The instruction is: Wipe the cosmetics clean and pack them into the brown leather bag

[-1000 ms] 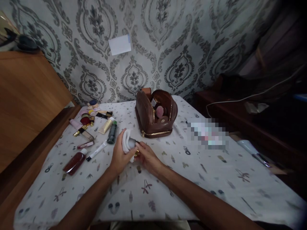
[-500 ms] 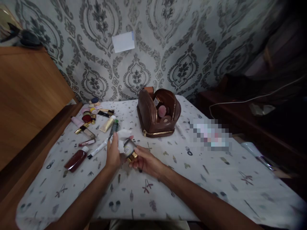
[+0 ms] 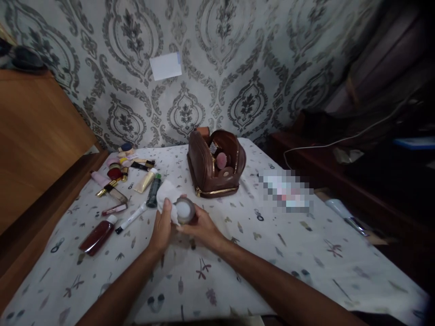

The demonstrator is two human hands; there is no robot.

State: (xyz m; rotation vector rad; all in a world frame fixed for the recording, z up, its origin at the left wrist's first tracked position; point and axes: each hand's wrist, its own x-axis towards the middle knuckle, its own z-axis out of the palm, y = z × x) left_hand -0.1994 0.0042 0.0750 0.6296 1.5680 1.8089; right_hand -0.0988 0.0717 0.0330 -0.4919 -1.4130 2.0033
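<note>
The left hand (image 3: 162,228) pinched a white cloth (image 3: 167,197) against a jar (image 3: 185,210), which the right hand's curled fingers (image 3: 200,217) gripped.

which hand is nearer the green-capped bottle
Left. The left hand, holding the white cloth, is just in front of the green-capped bottle; the right hand, holding the round container, is farther right.

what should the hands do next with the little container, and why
I'd probably wipe the white cloth in the left hand lightly over the pale round end of the container. That end faces the camera, mostly uncovered, with the cloth bunched right beside it, and the right hand grips the container from the other side.
</note>
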